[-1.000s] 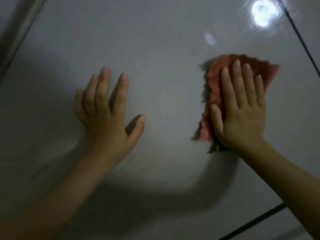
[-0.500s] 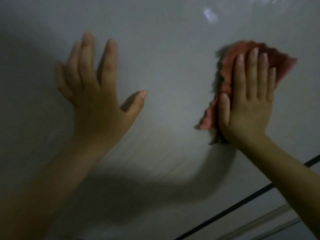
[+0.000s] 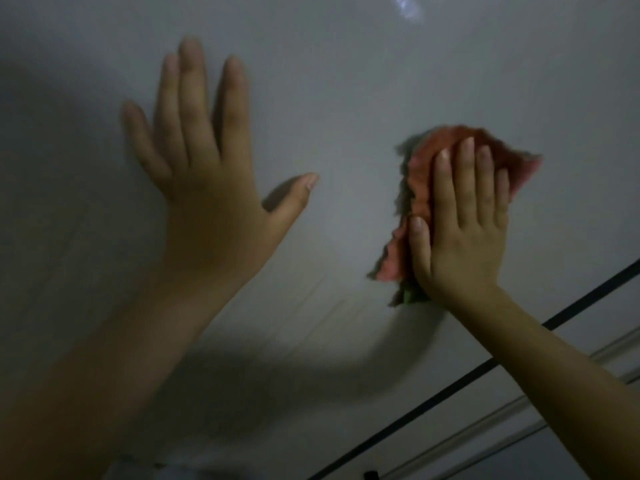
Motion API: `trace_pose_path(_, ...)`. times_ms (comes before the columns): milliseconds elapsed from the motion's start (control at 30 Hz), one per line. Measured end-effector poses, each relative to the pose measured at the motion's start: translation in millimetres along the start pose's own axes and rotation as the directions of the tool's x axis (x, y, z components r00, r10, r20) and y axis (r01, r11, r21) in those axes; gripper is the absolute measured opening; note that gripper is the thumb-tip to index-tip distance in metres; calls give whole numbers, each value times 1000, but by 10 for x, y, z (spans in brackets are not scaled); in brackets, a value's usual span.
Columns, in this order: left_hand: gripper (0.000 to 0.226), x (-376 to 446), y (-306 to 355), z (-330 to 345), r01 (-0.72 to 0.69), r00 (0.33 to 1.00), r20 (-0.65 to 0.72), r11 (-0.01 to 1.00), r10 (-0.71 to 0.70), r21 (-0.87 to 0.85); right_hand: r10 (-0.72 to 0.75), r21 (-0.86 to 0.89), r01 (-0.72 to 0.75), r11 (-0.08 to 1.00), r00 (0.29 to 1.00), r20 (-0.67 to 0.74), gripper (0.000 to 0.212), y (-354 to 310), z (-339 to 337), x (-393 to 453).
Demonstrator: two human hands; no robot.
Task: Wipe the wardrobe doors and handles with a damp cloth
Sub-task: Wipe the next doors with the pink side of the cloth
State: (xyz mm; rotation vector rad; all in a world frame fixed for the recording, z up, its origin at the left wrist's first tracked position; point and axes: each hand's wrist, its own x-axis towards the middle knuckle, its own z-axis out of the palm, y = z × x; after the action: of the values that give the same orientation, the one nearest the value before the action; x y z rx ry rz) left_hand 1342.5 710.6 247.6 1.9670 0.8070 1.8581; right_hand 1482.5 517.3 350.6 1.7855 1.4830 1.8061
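Pressing a crumpled cloth point(image 3: 420, 188) flat against a glossy white wardrobe door point(image 3: 346, 98), the person's right hand point(image 3: 460, 226) lies with its four fingers straight and close together, thumb alongside, palm down on the fabric. The cloth is a faded orange-pink with ragged, wavy edges — it shows above the fingertips, runs down the thumb side of the hand, and pokes out in a point past the little finger. A small patch of green peeks from under the heel of the palm. It sits right of centre on the panel, throwing a thin dark shadow along its left edge.

The left hand point(image 3: 207, 188) rests bare on the same door, well apart from the cloth, fingers straight and slightly spread, thumb angled out toward the right hand; it holds nothing. Both forearms reach up from the bottom of the picture and cast a broad soft shadow across the lower panel.

A pale glare spot point(image 3: 408, 8) marks the door's sheen near the top edge. A thin black seam line point(image 3: 485, 365) crosses the lower right corner on a slant — beyond it, paler parallel strips, too dim to make out.
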Motion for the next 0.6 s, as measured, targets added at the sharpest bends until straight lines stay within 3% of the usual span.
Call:
trace_pose_path(67,92,-51,98,25,-46,999,-14,999,47,8,137,39,-136,990,991,-14,61,-186,56,-3)
trace_pose_path(100,92,-76,135,58,-42,999,-8,999,42,9,94,44,-94,995,996,12,61,-264,88,-118)
trace_pose_path(200,90,-151,231,123,-40,999,13,999,40,4,-249,26,248,968,960,127,60,-260,119,-636)
trace_pose_path(300,90,-209,319,149,-25,1000,16,999,26,-36,-327,4,329,944,938,116,59,80,74,-722)
trace_pose_path(367,92,-221,347,163,-27,1000,8,999,28,-30,-220,-9,221,975,972,83,60,300,17,-552)
trace_pose_path(433,93,-221,338,165,-29,1000,3,999,29,-26,-8,-15,8,1000,1000,25,61,386,-22,-213)
trace_pose_path(533,95,-209,310,175,-30,1000,-6,999,30,13,291,33,-289,957,947,-139,60,109,33,155)
trace_pose_path(600,96,-212,336,189,-27,1000,-8,999,27,23,235,54,-230,972,966,-107,59,-124,70,64)
